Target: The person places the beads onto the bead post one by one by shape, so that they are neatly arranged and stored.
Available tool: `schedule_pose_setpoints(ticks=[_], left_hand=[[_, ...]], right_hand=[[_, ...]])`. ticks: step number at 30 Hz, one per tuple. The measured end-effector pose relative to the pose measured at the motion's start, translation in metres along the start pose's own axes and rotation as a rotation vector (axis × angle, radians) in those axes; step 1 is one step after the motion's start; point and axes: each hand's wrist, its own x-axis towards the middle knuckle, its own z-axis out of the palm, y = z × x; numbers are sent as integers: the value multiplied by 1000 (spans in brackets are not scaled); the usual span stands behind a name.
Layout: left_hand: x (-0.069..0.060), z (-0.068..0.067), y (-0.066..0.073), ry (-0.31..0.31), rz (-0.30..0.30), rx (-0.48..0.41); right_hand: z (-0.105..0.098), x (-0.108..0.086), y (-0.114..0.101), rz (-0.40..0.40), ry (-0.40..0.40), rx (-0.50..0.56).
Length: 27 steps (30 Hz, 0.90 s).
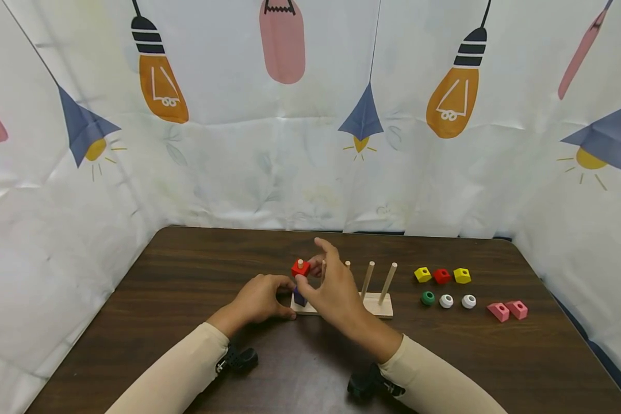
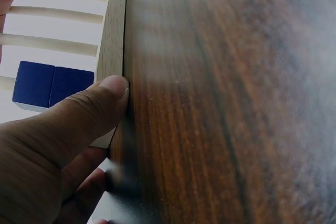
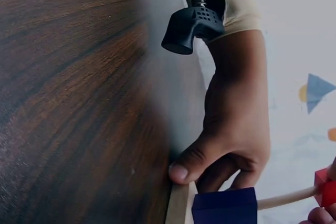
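Right hand (image 1: 336, 293) pinching the red block (image 1: 295, 269), left hand (image 1: 261, 299) gripping the base (image 1: 378, 311) below it, I could jam the block on its peg (image 3: 283, 200) by tilting.

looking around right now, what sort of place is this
Probably a small sheeted-off spot set up for recording tabletop work, though the wider room is hidden. The signs are the lamp-patterned sheet behind and beside the table, the black camera on the left wrist, and the peg toy.
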Motion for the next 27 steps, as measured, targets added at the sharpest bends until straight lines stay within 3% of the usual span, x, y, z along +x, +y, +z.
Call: schedule_pose_setpoints(ticks=[5, 12, 23, 27], left_hand=[[0, -1, 1, 6, 0, 7], [0, 0, 1, 6, 11, 15], [1, 0, 1, 14, 19, 27], [0, 0, 1, 9, 16, 21]], right_hand=[[6, -5, 3, 42, 23, 63], [16, -16, 13, 140, -39, 78], [19, -21, 19, 116, -61, 2], [15, -27, 20, 121, -109, -4]])
